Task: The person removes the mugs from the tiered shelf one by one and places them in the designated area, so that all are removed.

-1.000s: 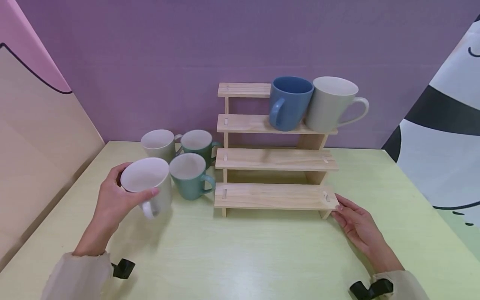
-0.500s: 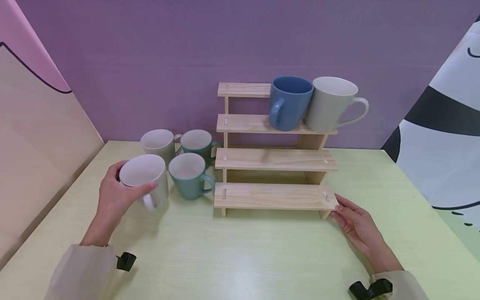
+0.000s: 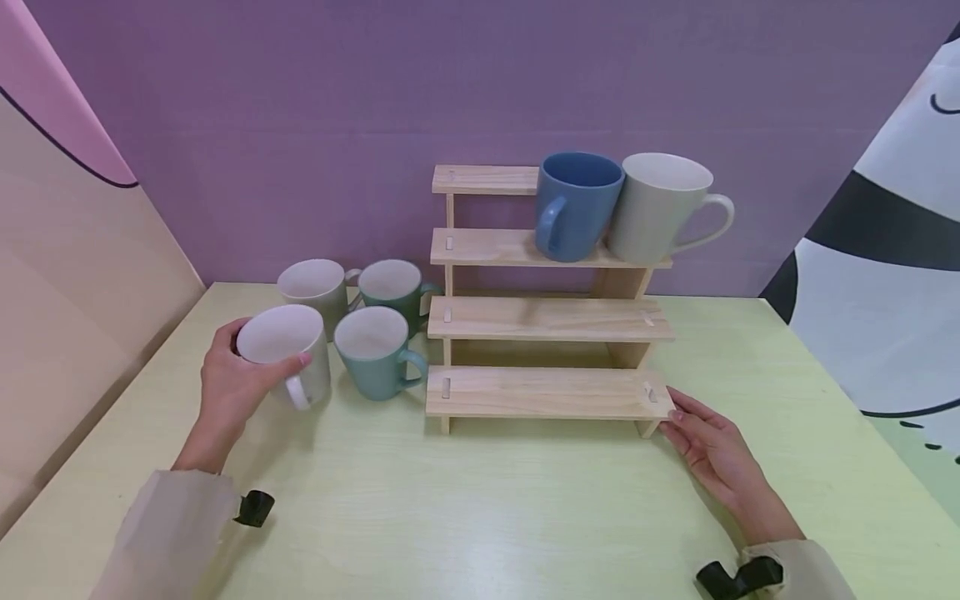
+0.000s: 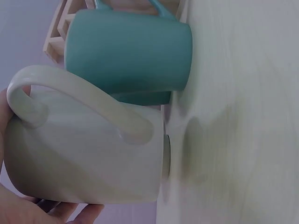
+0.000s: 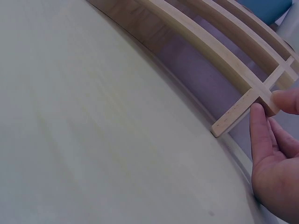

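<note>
My left hand (image 3: 236,379) grips a white mug (image 3: 288,342) round its body, thumb across the near side beside the handle. In the left wrist view the mug's base (image 4: 159,172) hangs close to the tabletop; whether it touches is unclear. Just right of it stands a teal mug (image 3: 377,358). Behind are a pale mug (image 3: 318,292) and a darker green mug (image 3: 393,287), both partly hidden. My right hand (image 3: 716,454) pinches the right end of the lowest board on a wooden tiered shelf (image 3: 551,392), with the thumb on top and fingers underneath.
A blue mug (image 3: 576,208) and a white mug (image 3: 660,212) stand side by side on the shelf's second board from the top. The light table (image 3: 480,517) meets a purple wall (image 3: 315,150) behind. A pale panel (image 3: 82,275) bounds the left side.
The left hand has carried the white mug slightly away from me and left, nearer the pale mug behind. The right hand keeps its pinch on the shelf.
</note>
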A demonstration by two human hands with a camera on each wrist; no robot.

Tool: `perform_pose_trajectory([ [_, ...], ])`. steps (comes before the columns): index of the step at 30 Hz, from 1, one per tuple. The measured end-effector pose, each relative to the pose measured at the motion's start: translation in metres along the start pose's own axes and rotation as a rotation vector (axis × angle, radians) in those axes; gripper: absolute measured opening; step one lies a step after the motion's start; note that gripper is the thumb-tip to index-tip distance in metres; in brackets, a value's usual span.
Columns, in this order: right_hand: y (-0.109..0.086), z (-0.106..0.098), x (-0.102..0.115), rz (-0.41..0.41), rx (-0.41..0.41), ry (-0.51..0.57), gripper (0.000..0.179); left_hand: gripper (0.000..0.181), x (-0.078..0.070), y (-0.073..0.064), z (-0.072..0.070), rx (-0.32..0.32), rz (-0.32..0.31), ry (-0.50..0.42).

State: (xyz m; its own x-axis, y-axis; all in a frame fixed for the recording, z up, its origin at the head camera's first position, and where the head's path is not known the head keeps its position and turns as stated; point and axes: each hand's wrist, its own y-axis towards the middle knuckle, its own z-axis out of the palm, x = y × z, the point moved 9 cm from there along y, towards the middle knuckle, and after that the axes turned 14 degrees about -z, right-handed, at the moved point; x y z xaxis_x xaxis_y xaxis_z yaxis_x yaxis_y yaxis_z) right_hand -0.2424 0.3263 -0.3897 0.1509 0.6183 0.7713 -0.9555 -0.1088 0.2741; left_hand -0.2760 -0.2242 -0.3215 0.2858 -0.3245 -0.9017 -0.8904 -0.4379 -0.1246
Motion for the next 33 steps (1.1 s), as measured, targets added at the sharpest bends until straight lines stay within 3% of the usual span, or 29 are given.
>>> perform_pose_trajectory([
  [19,0.000,-0.002,-0.001,0.012,-0.017,-0.022,0.038,0.093,0.015,0.022,0.004,0.001,-0.034,0.005],
  [33,-0.001,-0.002,0.000,0.013,-0.015,-0.061,0.038,0.096,0.019,0.027,0.008,0.013,-0.048,-0.005],
])
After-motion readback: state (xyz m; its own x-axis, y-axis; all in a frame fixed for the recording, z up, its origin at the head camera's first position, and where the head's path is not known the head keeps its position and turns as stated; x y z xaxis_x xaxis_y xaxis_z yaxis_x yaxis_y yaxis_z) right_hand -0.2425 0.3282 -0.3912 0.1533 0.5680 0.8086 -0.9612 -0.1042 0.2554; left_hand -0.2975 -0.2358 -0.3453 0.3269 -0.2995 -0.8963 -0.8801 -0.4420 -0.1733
